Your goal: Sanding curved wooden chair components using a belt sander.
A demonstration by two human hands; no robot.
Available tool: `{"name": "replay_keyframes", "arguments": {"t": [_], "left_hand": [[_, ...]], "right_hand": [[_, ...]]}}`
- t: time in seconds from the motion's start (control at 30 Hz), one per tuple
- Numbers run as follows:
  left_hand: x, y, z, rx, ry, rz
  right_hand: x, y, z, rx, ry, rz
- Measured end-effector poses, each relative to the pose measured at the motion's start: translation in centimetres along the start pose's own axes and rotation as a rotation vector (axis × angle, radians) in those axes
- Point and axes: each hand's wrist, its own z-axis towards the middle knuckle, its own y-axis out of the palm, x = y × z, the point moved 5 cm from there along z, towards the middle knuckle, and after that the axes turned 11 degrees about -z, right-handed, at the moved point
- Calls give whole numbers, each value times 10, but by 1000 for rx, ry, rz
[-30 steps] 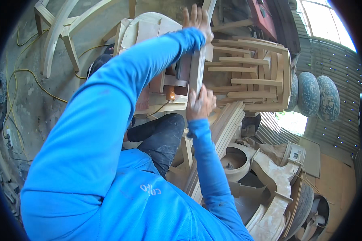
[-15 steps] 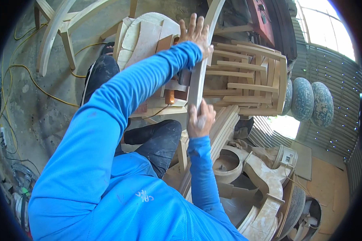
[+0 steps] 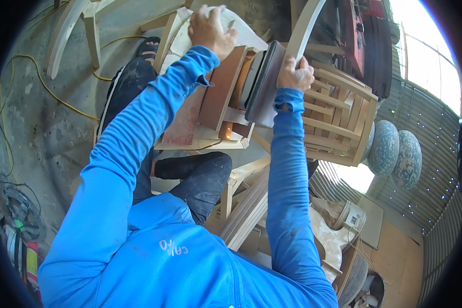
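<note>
My right hand (image 3: 295, 75) is closed round the lower end of a long, curved pale wooden piece (image 3: 307, 26), which rises toward the top edge. Beside that hand stands a flat, rectangular dark-edged pad (image 3: 264, 84), apparently part of a sander, fixed upright in a brown wooden block (image 3: 222, 87). An orange part (image 3: 225, 130) shows beneath it. My left hand (image 3: 210, 32) is off the wooden piece, above a pale wooden board (image 3: 244, 30). Its fingers are loosely bent and apart, and nothing shows in them.
Slatted wooden frames (image 3: 339, 110) stand to the right, with a red machine (image 3: 351, 38) behind. Pale curved wooden legs (image 3: 66, 36) are at the far left. A yellow cord (image 3: 51, 92) crosses the floor. Stacked wooden strips (image 3: 246, 213) lie near my knee.
My left hand has let go of the wooden piece and moved left. The right hand has carried the piece up and to the right, uncovering the dark-edged pad.
</note>
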Motion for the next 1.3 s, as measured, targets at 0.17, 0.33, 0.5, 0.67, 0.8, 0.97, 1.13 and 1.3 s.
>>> {"name": "replay_keyframes", "arguments": {"t": [0.17,0.33,0.5,0.67,0.8,0.97,1.13,1.3], "left_hand": [[33,-12,-4,-202,-73,-43],[36,-13,-14,85,364,-320],[78,-9,-12,75,603,-440],[164,26,-9,-239,536,2],[198,60,-21,-479,548,300],[174,83,-28,-526,653,517],[164,70,-117,-785,391,622],[163,79,-121,-843,367,599]], "right_hand": [[-6,2,5,23,4,-72],[8,-5,-33,57,-7,-58],[22,-25,-102,24,-46,-89],[53,-57,-196,27,-75,-38],[90,-90,-287,-62,-115,59],[119,-173,-394,-333,13,246],[138,-267,-459,-458,157,181],[137,-283,-445,-468,200,154]]}}
